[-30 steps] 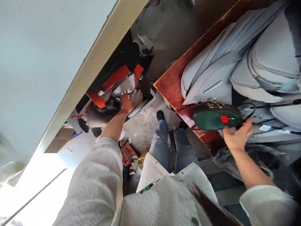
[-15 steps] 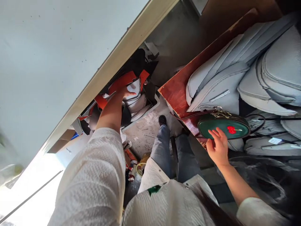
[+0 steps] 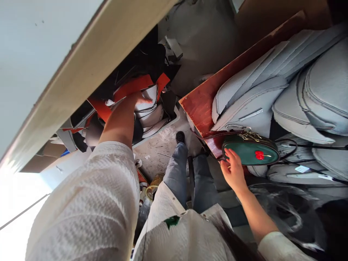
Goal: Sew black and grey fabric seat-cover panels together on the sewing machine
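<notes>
A small oval green bag [image 3: 248, 154] with a red cherry motif, a zip and a dark strap [image 3: 209, 136] lies at the right on grey padded pieces. My right hand [image 3: 234, 172] is at its left end, fingers slightly bent and apart, fingertips over the bag's edge. No grip on it shows. Out to the left, my left hand [image 3: 140, 99] is over a bin [image 3: 174, 121] of scraps. Beside it are a pale grey piece [image 3: 148, 95] and orange strips [image 3: 134, 87]. One digit stretches out; the other fingers are partly hidden, with nothing visibly held.
A pale tabletop [image 3: 40, 47] with a thick edge runs diagonally across the upper left. Stacked grey stitched pieces [image 3: 250, 99] rest on a reddish-brown board [image 3: 199, 105]. Clear plastic wrap [image 3: 288, 206] is at lower right. A yellow basket [image 3: 154, 185] stands on the littered floor.
The view has shifted, with most things now further left. My right hand has moved from the green bag's front towards its left end. My left hand stays over the scraps.
</notes>
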The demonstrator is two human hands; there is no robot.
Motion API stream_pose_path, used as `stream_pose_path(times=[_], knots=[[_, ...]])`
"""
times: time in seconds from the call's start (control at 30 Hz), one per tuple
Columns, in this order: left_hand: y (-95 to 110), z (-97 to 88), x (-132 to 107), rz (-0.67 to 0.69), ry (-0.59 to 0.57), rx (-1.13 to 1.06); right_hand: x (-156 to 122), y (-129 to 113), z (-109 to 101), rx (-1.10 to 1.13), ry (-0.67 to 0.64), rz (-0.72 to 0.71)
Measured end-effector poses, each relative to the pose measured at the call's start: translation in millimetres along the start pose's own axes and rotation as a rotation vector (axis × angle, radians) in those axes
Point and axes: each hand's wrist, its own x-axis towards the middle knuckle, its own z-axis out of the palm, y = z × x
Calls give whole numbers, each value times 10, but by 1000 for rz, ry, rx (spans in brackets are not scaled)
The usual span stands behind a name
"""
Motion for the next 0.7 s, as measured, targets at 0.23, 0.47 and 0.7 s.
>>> stream_pose_path(times=[0.23, 0.47, 0.7], knots=[[59, 159, -618, 21, -133, 216, -3, -325, 163, -55, -191, -154], [168, 591, -957, -58, 47, 477, -11, -342, 112, -133, -327, -185], [127, 684, -783, -80, -7, 382, -184, -193, 218, -192, -386, -136]])
